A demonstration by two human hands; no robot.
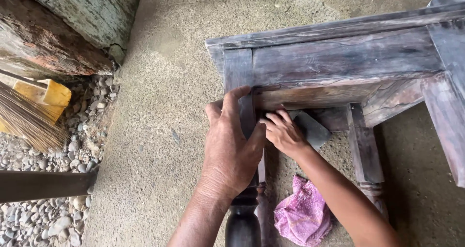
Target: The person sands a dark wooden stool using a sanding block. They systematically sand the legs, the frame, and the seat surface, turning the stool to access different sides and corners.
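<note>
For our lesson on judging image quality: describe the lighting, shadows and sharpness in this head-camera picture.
Head view: soft, even daylight, no glare; faint shadows lie under the wooden table and beside the pink cloth. The left hand and right hand are sharp; the broom at the left edge looks slightly soft.

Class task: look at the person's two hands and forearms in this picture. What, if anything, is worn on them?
Nothing is worn. The left hand and right hand are bare, without gloves, rings or watch. Both forearms are uncovered to the picture's lower edge; no sleeves show.
</note>
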